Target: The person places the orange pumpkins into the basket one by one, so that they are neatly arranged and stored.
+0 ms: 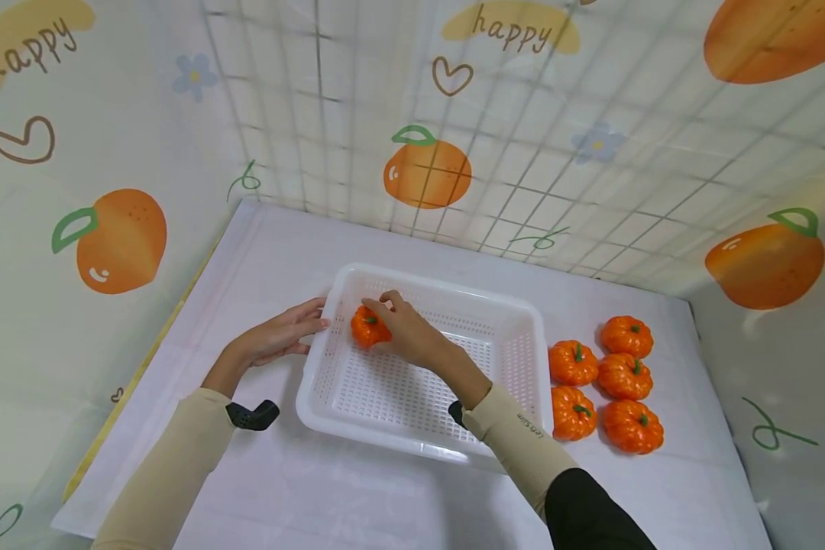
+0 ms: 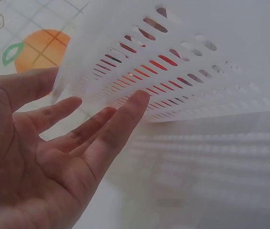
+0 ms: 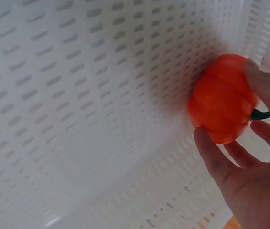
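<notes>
Right hand [image 1: 412, 332] inside the white basket [image 1: 385, 441], thumb and fingers bent round a small orange pumpkin [image 1: 367, 328], the grip about as wide as the fruit itself. That pumpkin sits at the basket's left end, close to the end wall; whether it bears on the floor or is held just above it, I cannot tell. Its green stem [image 3: 261, 115] points toward the palm in the right wrist view. Being squat and round, it shows no clear long axis; the basket's own runs left to right, its right end slanting a little nearer the person.

The left hand [image 1: 279, 336] is outside that same end, fingers extended and spread, tips at the wall. It holds no pumpkin, though only the perforated wall parts it from the gripped one.

Five more pumpkins [image 1: 626, 376] lie bunched on the bench [image 1: 357, 496] beyond the basket's opposite end, two next to its wall and three further right. They lie to the right of both hands, the right hand being the nearer.
</notes>
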### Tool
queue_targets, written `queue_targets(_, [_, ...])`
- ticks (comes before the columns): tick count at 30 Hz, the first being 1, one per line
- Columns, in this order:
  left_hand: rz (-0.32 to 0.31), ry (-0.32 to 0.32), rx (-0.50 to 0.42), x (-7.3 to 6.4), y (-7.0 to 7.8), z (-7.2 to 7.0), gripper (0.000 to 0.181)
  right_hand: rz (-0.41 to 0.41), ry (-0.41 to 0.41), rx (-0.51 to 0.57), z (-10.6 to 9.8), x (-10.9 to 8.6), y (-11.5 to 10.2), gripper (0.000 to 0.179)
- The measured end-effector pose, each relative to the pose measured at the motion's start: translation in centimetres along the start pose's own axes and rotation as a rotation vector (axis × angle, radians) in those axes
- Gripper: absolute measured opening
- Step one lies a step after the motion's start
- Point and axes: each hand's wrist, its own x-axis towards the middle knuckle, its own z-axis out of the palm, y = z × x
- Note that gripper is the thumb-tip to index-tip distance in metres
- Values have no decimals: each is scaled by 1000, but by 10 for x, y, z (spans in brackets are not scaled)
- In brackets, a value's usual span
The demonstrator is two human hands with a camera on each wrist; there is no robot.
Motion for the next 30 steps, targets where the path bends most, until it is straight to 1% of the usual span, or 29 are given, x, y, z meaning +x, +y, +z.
queue_targets(3, [2,-6,-3,0,0,0,62,-1,-2,-23,-2,-1,-1,76])
queue_targets(7, [4,-7,-9,1,0,1,62,21,-8,-33,-6,-3,-4,77])
queue_targets(11, [6,-6,-9,1,0,2,62,44,1,-12,-11,-5,-6,79])
queue_targets(17, [0,-5,-25,0,-2,2,63,53,17,17,-20,-10,-7,79])
queue_targets(21, [1,-5,-28,0,-3,3,64,54,53,69,-31,-15,-5,77])
queue_targets(24, [3,-6,-30,1,-3,3,63,43,96,102,-41,-20,0,76])
queue_targets(27, [6,-7,-30,1,-3,3,63,42,135,117,-51,-25,5,75])
queue_targets(30, [5,-3,-32,1,-2,3,63,51,162,106,-61,-30,11,73])
